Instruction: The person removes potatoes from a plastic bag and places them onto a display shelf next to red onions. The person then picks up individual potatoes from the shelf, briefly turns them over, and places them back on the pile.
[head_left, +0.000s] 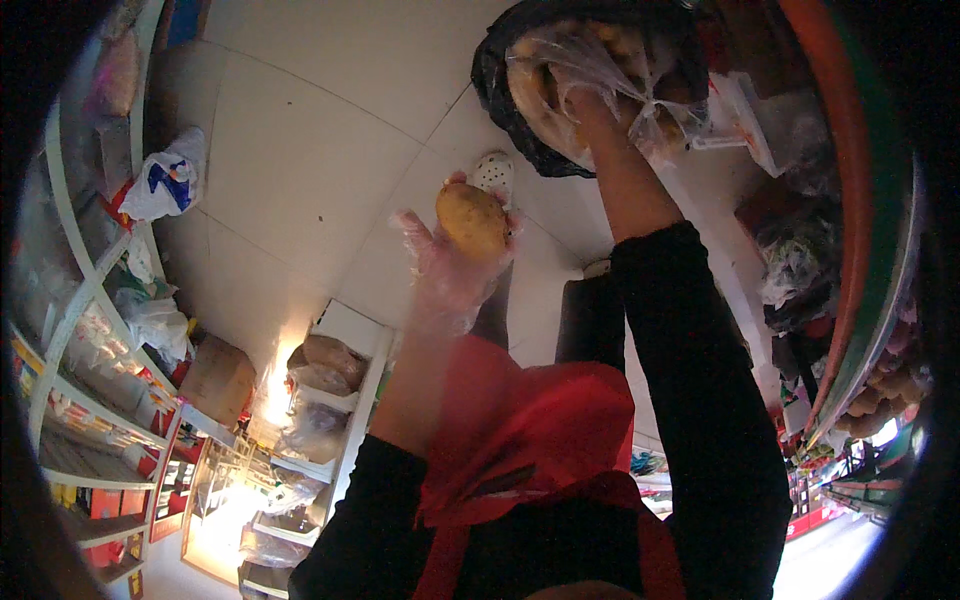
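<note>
A yellow-brown potato (472, 223) rests in my left hand (457, 262), which wears a thin clear plastic glove. My right hand (581, 94) reaches into an open clear plastic bag (622, 56) inside a black plastic bag (499, 112) at the top. Pale yellowish produce shows in that bag, but plastic and my hand hide what the fingers touch. Below my hands hangs a red apron (532, 420).
Metal shelves (94, 277) with packed goods line the left side. A cardboard box (217, 379) and a rack of bagged items (322, 420) stand lower left. Rightward are plastic bags (791, 270) and a curved red-green edge (847, 187). A white perforated clog (494, 172) is on the tiled floor.
</note>
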